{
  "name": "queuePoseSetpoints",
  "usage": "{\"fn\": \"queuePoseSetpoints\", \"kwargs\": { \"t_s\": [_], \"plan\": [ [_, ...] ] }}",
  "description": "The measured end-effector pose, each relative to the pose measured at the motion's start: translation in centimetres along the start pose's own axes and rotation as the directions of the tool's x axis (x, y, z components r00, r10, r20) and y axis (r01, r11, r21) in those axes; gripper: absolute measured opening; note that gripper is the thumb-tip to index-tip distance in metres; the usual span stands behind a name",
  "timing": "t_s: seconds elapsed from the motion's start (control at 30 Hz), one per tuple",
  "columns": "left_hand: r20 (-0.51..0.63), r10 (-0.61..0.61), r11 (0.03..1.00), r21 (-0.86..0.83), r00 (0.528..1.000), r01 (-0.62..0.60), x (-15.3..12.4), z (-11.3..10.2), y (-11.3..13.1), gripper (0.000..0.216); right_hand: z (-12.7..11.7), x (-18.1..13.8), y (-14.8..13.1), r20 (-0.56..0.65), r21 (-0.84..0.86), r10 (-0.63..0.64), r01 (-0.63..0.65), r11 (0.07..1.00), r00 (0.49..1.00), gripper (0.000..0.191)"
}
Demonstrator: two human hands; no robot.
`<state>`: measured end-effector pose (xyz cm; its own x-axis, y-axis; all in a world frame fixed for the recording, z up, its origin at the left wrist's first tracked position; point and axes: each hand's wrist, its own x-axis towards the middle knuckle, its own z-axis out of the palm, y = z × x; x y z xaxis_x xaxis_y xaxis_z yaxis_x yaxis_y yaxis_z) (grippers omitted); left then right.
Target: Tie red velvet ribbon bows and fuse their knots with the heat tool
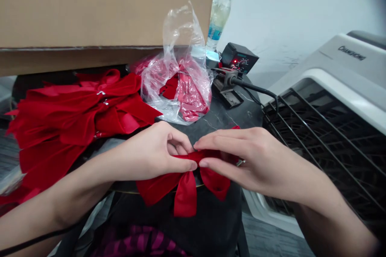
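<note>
A red ribbon bow is held between both hands at the near edge of the dark round table. My left hand pinches its middle from the left, thumb in front and fingers behind. From the right, my right hand grips the same bow, with thumb and fingertips close to the left thumb. The bow's tails hang below the hands over the table edge. A small shiny piece shows by the right palm; I cannot tell what it is. To the left lies a pile of red velvet bows with small metallic bits on them.
A clear plastic bag with red pieces inside stands behind the hands. Past it are a black control box with a red light, a corded tool and bottles. A large cardboard box and a white fan unit flank the table.
</note>
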<state>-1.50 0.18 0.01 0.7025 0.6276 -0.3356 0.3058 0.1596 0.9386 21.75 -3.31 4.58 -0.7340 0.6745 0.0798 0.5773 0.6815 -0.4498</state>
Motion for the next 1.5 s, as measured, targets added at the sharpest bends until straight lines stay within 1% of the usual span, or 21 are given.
{"fn": "queuePoseSetpoints", "kwargs": {
  "t_s": [0.07, 0.13, 0.23, 0.33, 0.4, 0.47, 0.57, 0.67, 0.77, 0.87, 0.97, 1.03, 1.07, 1.1, 1.13, 1.17, 1.23, 1.3, 1.33, 1.4, 1.5],
  "plan": [
    [0.006, 0.008, 1.0, -0.001, 1.0, -0.008, 0.1, 0.0, 0.0, 0.012, -0.2, 0.0, -0.3, 0.031, -0.042, 0.058, -0.057, 0.997, 0.998, 0.017],
    [0.006, 0.014, 1.0, 0.004, 1.0, -0.014, 0.2, 0.1, -0.1, 0.014, -0.2, 0.1, -0.3, 0.056, -0.059, 0.08, -0.076, 0.995, 0.995, 0.017],
    [0.017, 0.014, 1.0, 0.008, 1.0, -0.014, 0.3, 0.2, -0.2, 0.017, 0.2, 0.7, 0.1, 0.078, -0.031, 0.073, -0.07, 0.997, 0.994, 0.019],
    [-0.01, 0.007, 0.996, 0.091, 1.0, -0.006, 0.6, 0.3, -0.3, 0.015, 0.5, 1.2, 0.6, 0.09, -0.009, 0.042, -0.042, 0.999, 0.995, 0.018],
    [-0.041, 0.019, 0.996, 0.087, 0.999, -0.015, 0.6, 0.2, -0.3, 0.012, 0.3, 1.1, 0.6, 0.037, -0.005, 0.011, -0.011, 1.0, 0.999, 0.017],
    [-0.077, 0.039, 0.999, -0.002, 0.996, -0.039, 0.6, 0.2, -0.3, 0.01, 0.0, 0.5, 0.1, -0.106, -0.028, 0.009, -0.012, 1.0, 0.994, 0.017],
    [-0.131, 0.032, 0.993, -0.109, 0.991, -0.047, 0.4, 0.2, -0.3, 0.012, 0.1, -1.1, -1.2, -0.305, -0.109, 0.064, -0.102, 0.989, 0.95, 0.014],
    [-0.168, 0.053, 0.992, -0.101, 0.984, -0.071, 0.3, 0.4, -0.4, 0.009, 1.8, -2.5, -2.2, -0.351, -0.25, 0.1, -0.196, 0.948, 0.931, 0.014],
    [-0.204, 0.109, 0.989, -0.079, 0.973, -0.128, 0.3, 0.6, -0.5, 0.007, 3.9, -3.0, -2.4, -0.344, -0.36, 0.091, -0.221, 0.906, 0.935, 0.012],
    [-0.213, 0.112, 0.986, -0.099, 0.971, -0.136, 0.3, 0.5, -0.4, 0.008, 4.9, -2.8, -1.7, -0.363, -0.431, 0.01, -0.178, 0.885, 0.932, 0.013],
    [-0.194, 0.084, 0.982, -0.148, 0.977, -0.114, 0.2, 0.2, 0.0, 0.007, 4.4, -2.7, -0.3, -0.361, -0.484, -0.18, -0.019, 0.875, 0.915, 0.012],
    [-0.158, 0.07, 0.978, -0.185, 0.985, -0.099, 0.1, 0.0, 0.2, 0.008, 4.0, -2.8, 0.7, -0.338, -0.515, -0.314, 0.105, 0.851, 0.887, 0.016],
    [-0.156, 0.071, 0.975, -0.196, 0.985, -0.102, 0.1, 0.0, 0.2, 0.009, 3.8, -2.8, 1.1, -0.333, -0.527, -0.353, 0.137, 0.838, 0.874, 0.019],
    [-0.179, 0.081, 0.974, -0.193, 0.981, -0.115, 0.1, 0.0, 0.3, 0.01, 3.7, -2.9, 1.4, -0.345, -0.53, -0.359, 0.135, 0.837, 0.867, 0.021],
    [-0.224, 0.097, 0.975, -0.175, 0.97, -0.138, 0.2, 0.0, 0.2, 0.009, 3.7, -2.8, 1.4, -0.388, -0.514, -0.333, 0.099, 0.852, 0.859, 0.022],
    [-0.287, 0.12, 0.975, -0.145, 0.95, -0.167, 0.2, 0.1, 0.2, 0.007, 3.7, -2.8, 1.2, -0.456, -0.466, -0.274, 0.035, 0.884, 0.847, 0.021],
    [-0.429, 0.168, 0.974, -0.065, 0.888, -0.215, 0.3, 0.4, 0.0, 0.002, 4.1, -2.3, 0.2, -0.597, -0.271, -0.07, -0.118, 0.955, 0.799, 0.014],
    [-0.545, 0.202, 0.971, 0.002, 0.814, -0.24, 0.4, 0.7, -0.1, 0.008, 4.7, -1.5, -1.2, -0.65, -0.063, 0.135, -0.23, 0.971, 0.748, 0.008],
    [-0.587, 0.217, 0.968, 0.028, 0.78, -0.248, 0.4, 0.9, -0.1, 0.01, 5.1, -1.0, -1.8, -0.649, 0.006, 0.2, -0.258, 0.966, 0.734, 0.009],
    [-0.635, 0.246, 0.963, 0.071, 0.733, -0.262, 0.3, 1.2, -0.1, 0.011, 6.0, 0.1, -2.8, -0.65, 0.067, 0.254, -0.279, 0.958, 0.716, 0.006],
    [-0.647, 0.272, 0.956, 0.098, 0.712, -0.276, 0.2, 1.3, 0.1, 0.008, 7.1, 1.4, -3.4, -0.679, 0.145, 0.311, -0.294, 0.945, 0.665, 0.006]
  ]
}}
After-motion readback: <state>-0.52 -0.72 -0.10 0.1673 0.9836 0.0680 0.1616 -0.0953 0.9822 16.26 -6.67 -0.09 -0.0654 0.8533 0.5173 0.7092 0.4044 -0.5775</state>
